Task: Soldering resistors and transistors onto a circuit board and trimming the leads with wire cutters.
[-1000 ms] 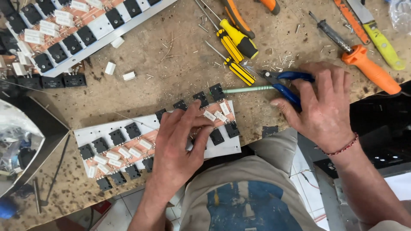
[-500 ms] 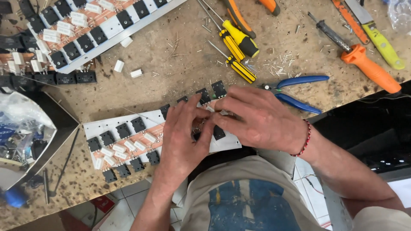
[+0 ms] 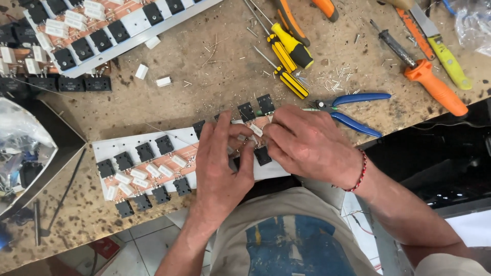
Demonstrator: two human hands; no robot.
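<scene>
Clear plastic bag [image 3: 23,148] sits at the far left edge of the tabletop [image 3: 204,87]. My left hand [image 3: 222,163] presses flat on the white circuit strip [image 3: 148,163], grip spread wide; right hand [image 3: 307,143] pinches narrow on its black parts. Strip's long axis runs left-right, rising slightly rightward, blue pliers [image 3: 353,110] just beside
</scene>
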